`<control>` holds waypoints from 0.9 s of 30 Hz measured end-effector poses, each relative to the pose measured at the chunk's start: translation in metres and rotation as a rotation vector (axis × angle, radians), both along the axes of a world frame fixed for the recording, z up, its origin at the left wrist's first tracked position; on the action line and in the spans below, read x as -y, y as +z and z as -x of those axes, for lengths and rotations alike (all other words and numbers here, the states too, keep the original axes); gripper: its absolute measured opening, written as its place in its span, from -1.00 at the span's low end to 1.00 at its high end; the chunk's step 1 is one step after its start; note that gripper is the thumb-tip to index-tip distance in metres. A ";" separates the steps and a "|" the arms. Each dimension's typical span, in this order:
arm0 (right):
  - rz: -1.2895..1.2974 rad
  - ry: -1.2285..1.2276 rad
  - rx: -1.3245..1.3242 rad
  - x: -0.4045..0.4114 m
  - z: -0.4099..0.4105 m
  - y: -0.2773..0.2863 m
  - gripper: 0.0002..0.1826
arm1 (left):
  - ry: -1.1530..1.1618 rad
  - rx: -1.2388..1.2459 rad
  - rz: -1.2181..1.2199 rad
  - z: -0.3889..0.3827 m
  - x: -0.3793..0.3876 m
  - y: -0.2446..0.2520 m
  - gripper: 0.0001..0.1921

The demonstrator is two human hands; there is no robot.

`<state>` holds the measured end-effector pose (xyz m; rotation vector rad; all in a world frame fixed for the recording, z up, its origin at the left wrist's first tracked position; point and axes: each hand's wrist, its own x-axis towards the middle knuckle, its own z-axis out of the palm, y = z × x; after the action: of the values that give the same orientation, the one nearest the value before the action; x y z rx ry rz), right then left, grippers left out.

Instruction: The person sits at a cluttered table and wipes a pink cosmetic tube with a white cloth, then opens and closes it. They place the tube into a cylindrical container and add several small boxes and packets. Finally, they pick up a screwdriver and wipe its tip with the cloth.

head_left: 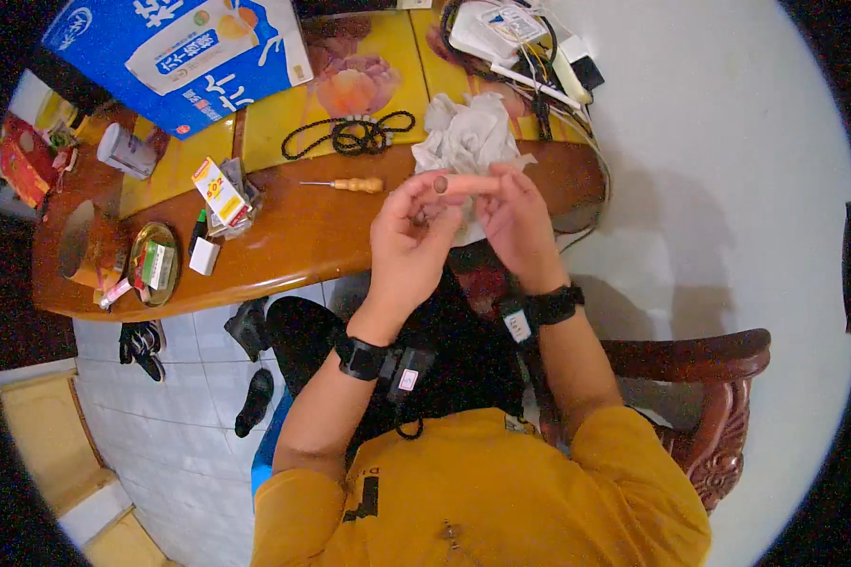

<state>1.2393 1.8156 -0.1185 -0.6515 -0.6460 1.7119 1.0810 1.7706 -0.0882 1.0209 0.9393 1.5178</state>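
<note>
My left hand (415, 234) and my right hand (518, 223) are raised close together over the front edge of the wooden table. A small round brown piece (440, 185), perhaps a bead, shows at my left fingertips. From it a pale, finger-like cylinder (471, 185) reaches to my right fingers; whether this is a finger or a separate rod I cannot tell. Behind my hands lies crumpled white cloth or tissue (468, 127). An awl or small screwdriver with a wooden handle (358, 185) rests left of them, below a black beaded cord (354, 135).
A large blue carton (184, 64) stands at the back left. Nearer are a white canister (128, 150), a glue box (220, 191) over small bags, a white block (204, 256) and an oval dish (154, 298). Cables and a white device (489, 32) lie back right. A carved chair arm (716, 358) is at right.
</note>
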 end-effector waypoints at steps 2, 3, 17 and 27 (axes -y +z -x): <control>0.022 -0.009 0.029 0.008 0.004 -0.009 -0.79 | 0.022 -0.029 -0.029 0.001 0.002 0.004 -0.61; 0.035 0.002 0.023 0.013 0.005 -0.011 -0.80 | 0.028 -0.060 -0.038 0.001 0.004 0.004 -0.63; -0.148 -0.043 0.290 0.027 0.014 0.010 -0.81 | -0.129 0.462 0.213 0.022 0.012 -0.013 -0.72; -0.258 0.084 0.765 0.037 0.009 0.028 -0.73 | -0.158 0.661 0.264 0.035 0.003 -0.009 -0.68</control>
<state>1.2303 1.7789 -0.0902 -1.1101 -1.4143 1.3878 1.0457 1.7676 -0.0971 0.3469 0.5484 1.4127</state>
